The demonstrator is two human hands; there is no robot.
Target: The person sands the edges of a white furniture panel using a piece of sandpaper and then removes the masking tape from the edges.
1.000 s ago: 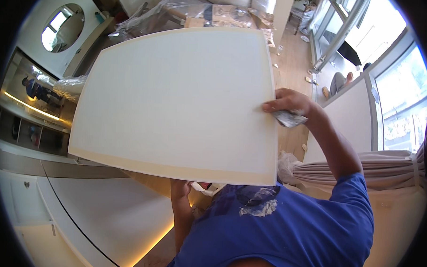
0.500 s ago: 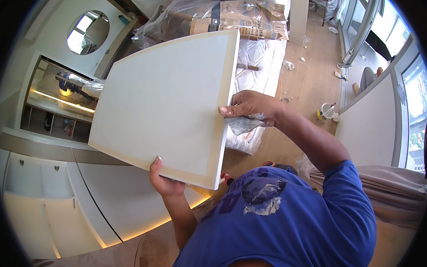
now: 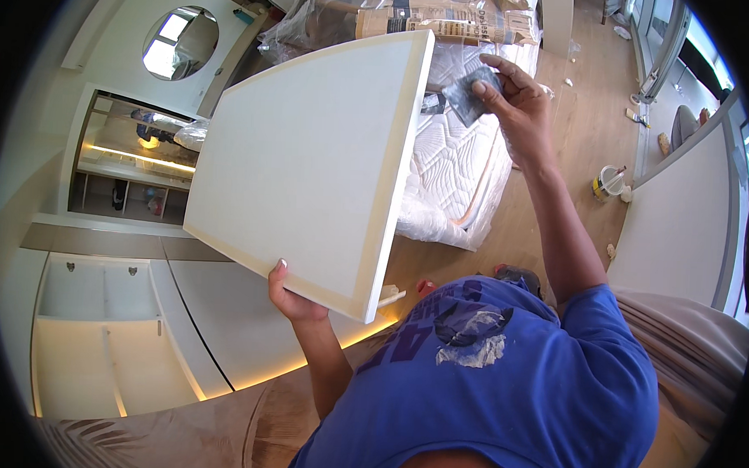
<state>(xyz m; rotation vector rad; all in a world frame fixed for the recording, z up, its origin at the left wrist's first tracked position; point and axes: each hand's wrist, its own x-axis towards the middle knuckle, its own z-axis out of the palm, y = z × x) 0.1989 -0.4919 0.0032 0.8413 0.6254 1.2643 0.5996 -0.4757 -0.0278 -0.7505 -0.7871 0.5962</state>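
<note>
A large white panel [image 3: 299,161] with a pale yellow band along its borders is held up in front of me, tilted. My left hand [image 3: 296,300] grips its lower edge, thumb on the front face and the other fingers hidden behind. Beyond the panel's upper right edge, my right hand [image 3: 515,99] is raised, apart from the panel. Pinched between its thumb and fingers is a worn, folded piece of grey sandpaper [image 3: 468,95].
Behind the panel lies a plastic-wrapped mattress [image 3: 459,175] with brown cardboard [image 3: 448,22] on it. A paint bucket [image 3: 607,183] and a brush [image 3: 637,118] are on the wooden floor at right. Lower left is an open white cabinet [image 3: 98,340]; a round mirror [image 3: 181,43] hangs above.
My right hand has left the panel's right edge and moved up and away with the sandpaper. My left hand keeps its grip on the panel. The view has shifted slightly.
</note>
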